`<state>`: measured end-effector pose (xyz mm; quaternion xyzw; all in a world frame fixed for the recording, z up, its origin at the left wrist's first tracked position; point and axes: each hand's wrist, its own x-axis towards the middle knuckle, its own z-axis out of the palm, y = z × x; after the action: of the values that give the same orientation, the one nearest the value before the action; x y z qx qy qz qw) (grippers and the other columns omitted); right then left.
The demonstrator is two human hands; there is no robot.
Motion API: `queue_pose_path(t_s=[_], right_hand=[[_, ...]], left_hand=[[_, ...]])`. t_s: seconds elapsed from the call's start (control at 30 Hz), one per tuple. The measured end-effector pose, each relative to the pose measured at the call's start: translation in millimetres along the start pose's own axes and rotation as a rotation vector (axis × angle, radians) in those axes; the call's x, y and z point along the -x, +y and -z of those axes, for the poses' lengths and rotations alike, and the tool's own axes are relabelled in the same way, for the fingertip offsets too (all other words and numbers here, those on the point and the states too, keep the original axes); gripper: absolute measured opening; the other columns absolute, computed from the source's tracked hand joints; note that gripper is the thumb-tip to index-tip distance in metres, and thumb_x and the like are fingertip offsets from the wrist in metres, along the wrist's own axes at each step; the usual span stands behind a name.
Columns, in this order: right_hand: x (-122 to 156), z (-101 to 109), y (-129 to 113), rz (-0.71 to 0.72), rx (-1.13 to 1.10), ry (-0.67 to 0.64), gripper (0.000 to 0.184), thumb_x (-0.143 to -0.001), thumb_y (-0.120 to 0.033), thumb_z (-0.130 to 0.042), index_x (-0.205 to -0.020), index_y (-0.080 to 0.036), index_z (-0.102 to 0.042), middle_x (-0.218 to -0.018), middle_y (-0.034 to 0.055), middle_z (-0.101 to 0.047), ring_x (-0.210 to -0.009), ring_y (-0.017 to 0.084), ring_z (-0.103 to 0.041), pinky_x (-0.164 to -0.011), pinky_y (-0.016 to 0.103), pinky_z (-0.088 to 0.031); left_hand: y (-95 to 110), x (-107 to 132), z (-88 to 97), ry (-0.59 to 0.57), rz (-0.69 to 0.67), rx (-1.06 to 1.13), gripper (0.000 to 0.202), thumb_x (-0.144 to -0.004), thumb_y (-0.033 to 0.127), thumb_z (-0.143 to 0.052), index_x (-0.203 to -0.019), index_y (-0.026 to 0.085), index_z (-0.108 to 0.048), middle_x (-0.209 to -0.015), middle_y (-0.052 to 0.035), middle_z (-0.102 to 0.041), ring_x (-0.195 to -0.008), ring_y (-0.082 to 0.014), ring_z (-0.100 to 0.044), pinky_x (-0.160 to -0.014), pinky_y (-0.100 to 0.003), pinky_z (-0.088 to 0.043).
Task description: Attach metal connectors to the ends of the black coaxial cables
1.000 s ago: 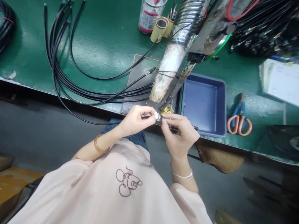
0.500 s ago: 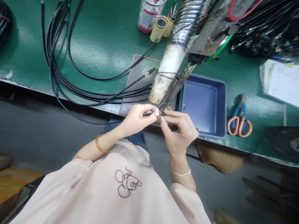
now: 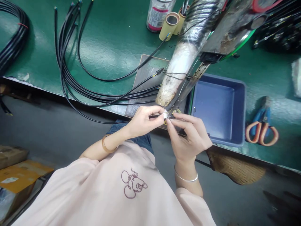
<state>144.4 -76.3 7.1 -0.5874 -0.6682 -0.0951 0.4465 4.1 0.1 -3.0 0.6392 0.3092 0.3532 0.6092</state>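
Note:
My left hand (image 3: 147, 121) is closed in a pinch around the end of a black cable (image 3: 154, 116). At its fingertips sits a small white piece (image 3: 165, 114); whether it is tape or plastic I cannot tell. My right hand (image 3: 189, 135) pinches a small dark, connector-like part (image 3: 171, 116) between thumb and fingers, right against the cable end. The exact contact is too small to make out. Just above the fingertips end a foil-wrapped hose (image 3: 175, 67) and a thin metal arm (image 3: 191, 75). More black cables (image 3: 94, 95) lie to the left on a grey board (image 3: 147, 72).
A blue tray (image 3: 215, 110) stands right of my hands, with orange-handled scissors (image 3: 262, 133) and blue-handled pliers beyond it. Cardboard tubes (image 3: 167, 29) and a labelled tub (image 3: 158, 15) are behind. A coiled cable bundle (image 3: 16, 34) lies far left, dark cables (image 3: 279, 34) far right.
The whole view has shifted, so the bench and hands appear slightly further right. Both hands keep their pinch at the cable end, with little visible movement between them.

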Motion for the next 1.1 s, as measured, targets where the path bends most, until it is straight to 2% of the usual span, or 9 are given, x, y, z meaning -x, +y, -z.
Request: queue_pose_path(t_s=[0.3,0.53,0.67,0.73,0.8,0.87,0.97,1.1], right_hand=[[6,2,-3,0.011,0.048,-0.016,0.018,-0.082,-0.011,-0.077,-0.084,-0.023,-0.064,-0.098,0.003,-0.077,-0.082,0.016,-0.076,-0.072,0.026,-0.064],[5,4,-2,0.091,0.05,-0.102,0.02,-0.084,-0.01,-0.074,-0.08,-0.022,-0.059,-0.095,0.0039,-0.078,-0.075,0.013,-0.075,-0.064,0.021,-0.06],[13,9,2,-0.03,-0.042,-0.089,0.012,-0.089,-0.013,-0.069,-0.09,-0.023,-0.063,-0.095,0.0023,-0.079,-0.079,0.016,-0.077,-0.067,0.026,-0.06],[17,14,4,-0.119,-0.082,-0.009,0.009,-0.094,-0.017,-0.063,-0.099,-0.024,-0.067,-0.083,0.0,-0.077,-0.065,0.015,-0.074,-0.058,0.026,-0.056],[17,20,3,-0.179,-0.073,0.024,0.013,-0.096,-0.022,-0.061,-0.104,-0.025,-0.07,-0.067,-0.0033,-0.071,-0.049,0.012,-0.064,-0.049,0.025,-0.049],[13,25,1,-0.221,-0.047,-0.064,0.013,-0.094,-0.026,-0.066,-0.104,-0.024,-0.074,-0.06,-0.005,-0.066,-0.042,0.009,-0.054,-0.045,0.024,-0.042],[4,28,-2,-0.293,-0.089,-0.244,0.009,-0.09,-0.029,-0.07,-0.091,-0.022,-0.075,-0.059,-0.0047,-0.063,-0.041,0.007,-0.043,-0.043,0.023,-0.038],[0,26,1,-0.4,-0.271,-0.309,0.016,-0.093,-0.033,-0.066,-0.087,-0.019,-0.072,-0.063,-0.0018,-0.065,-0.045,0.01,-0.052,-0.044,0.023,-0.041]], left_hand=[[-1,0,-0.2,-0.02,0.055,0.069,0.018,-0.083,0.027,-0.058,-0.079,0.012,-0.066,-0.067,0.0007,-0.059,-0.06,-0.0074,-0.048,-0.057,-0.018,-0.041],[2,2,5.9,-0.106,0.139,0.089,0.014,-0.079,0.023,-0.055,-0.07,0.013,-0.058,-0.056,0.0063,-0.039,-0.053,-0.0055,-0.033,-0.052,-0.019,-0.029],[6,5,5.7,-0.1,0.127,0.041,0.014,-0.079,0.024,-0.055,-0.069,0.014,-0.057,-0.056,0.0063,-0.037,-0.054,-0.0063,-0.032,-0.053,-0.02,-0.028],[9,6,4.9,-0.09,0.108,0.004,0.015,-0.079,0.024,-0.054,-0.068,0.015,-0.056,-0.056,0.006,-0.038,-0.055,-0.0067,-0.032,-0.054,-0.02,-0.028],[12,9,4.0,-0.073,0.069,-0.04,0.015,-0.079,0.022,-0.054,-0.067,0.015,-0.057,-0.056,0.006,-0.038,-0.055,-0.0066,-0.031,-0.054,-0.021,-0.028],[14,13,3.4,-0.068,0.024,-0.079,0.013,-0.08,0.02,-0.054,-0.069,0.014,-0.06,-0.055,0.007,-0.036,-0.054,-0.0061,-0.029,-0.053,-0.02,-0.028],[13,18,3.9,-0.041,-0.032,-0.13,0.008,-0.079,0.018,-0.059,-0.078,0.014,-0.065,-0.053,0.0088,-0.036,-0.05,-0.0053,-0.028,-0.052,-0.019,-0.03],[11,22,8.9,0.019,-0.08,-0.084,0.009,-0.08,0.022,-0.065,-0.079,0.013,-0.067,-0.064,0.001,-0.06,-0.052,-0.0062,-0.044,-0.052,-0.018,-0.039]])
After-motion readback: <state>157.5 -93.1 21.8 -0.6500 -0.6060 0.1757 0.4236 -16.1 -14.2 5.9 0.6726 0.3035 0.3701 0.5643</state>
